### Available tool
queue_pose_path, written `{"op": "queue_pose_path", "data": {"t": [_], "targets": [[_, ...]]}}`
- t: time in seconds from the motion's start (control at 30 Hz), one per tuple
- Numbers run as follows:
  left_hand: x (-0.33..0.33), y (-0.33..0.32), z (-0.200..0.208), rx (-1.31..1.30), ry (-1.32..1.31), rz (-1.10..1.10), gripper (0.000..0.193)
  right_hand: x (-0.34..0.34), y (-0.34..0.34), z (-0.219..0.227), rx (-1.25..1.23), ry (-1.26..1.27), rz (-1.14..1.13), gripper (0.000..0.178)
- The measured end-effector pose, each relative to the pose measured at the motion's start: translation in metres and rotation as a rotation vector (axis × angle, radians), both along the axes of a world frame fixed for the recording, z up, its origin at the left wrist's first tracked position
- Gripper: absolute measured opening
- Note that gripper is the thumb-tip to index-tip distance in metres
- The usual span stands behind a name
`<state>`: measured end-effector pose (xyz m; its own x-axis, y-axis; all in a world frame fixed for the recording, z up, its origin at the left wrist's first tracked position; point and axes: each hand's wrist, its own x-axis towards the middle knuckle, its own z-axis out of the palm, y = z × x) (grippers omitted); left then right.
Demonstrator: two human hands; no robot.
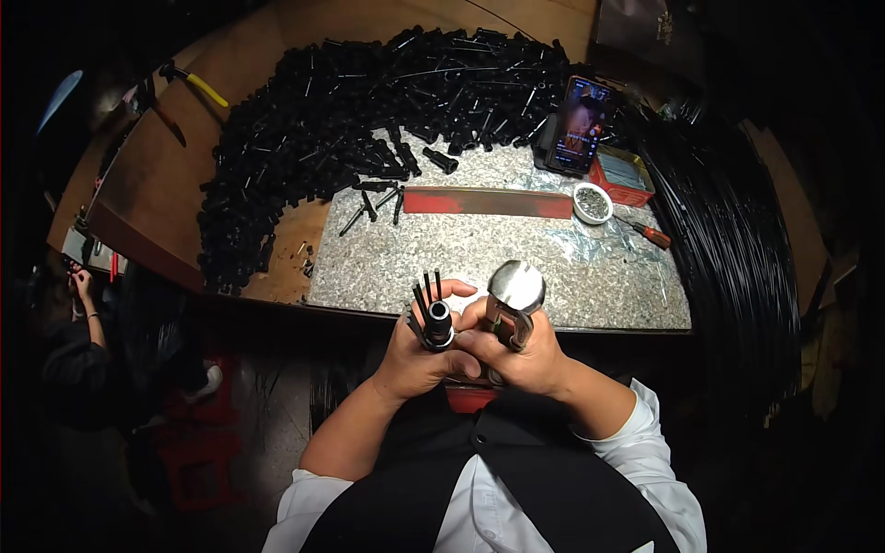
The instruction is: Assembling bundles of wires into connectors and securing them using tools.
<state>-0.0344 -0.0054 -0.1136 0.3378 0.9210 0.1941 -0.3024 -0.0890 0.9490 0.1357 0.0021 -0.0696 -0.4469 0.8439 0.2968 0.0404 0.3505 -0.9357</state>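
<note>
Black tubular part [439, 330], at the worktop's [433, 263] near edge, is grasped by the left hand [410, 358] while the right hand [533, 361] clasps a round-headed metal tool [516, 288], apparently mid-operation; whether the heaped parts [309, 120] are finished cannot be determined.

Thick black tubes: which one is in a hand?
The thick black tube in the left hand, its pale-ringed round end facing the camera, beside thin dark rods; the other tubes lie on the table.

White shirt [487, 507], loose creased sleeves [643, 452] — black V-neck vest [387, 507], round dark button [480, 441].
</note>
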Motion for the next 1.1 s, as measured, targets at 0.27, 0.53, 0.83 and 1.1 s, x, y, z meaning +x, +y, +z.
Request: {"op": "queue_pose_path", "data": {"t": [0.27, 0.53, 0.83, 1.1], "targets": [[0.004, -0.005, 0.007, -0.083, -0.13, 0.048, 0.084, -0.006, 0.003, -0.002, 0.22, -0.027, -0.04, 0.011], [0.0, -0.003, 0.005, -0.046, -0.111, 0.059, 0.086, -0.005, 0.0, -0.017, 0.138, -0.01, -0.019, 0.013], [-0.008, -0.003, -0.004, -0.175, -0.058, 0.019, 0.089, -0.013, 0.007, -0.004, 0.295, -0.062, 0.005, 0.023], [-0.023, 0.0, 0.003, -0.125, -0.255, -0.072, 0.092, 0.005, 0.007, 0.024, 0.024, -0.35, 0.104, 0.037]]}}
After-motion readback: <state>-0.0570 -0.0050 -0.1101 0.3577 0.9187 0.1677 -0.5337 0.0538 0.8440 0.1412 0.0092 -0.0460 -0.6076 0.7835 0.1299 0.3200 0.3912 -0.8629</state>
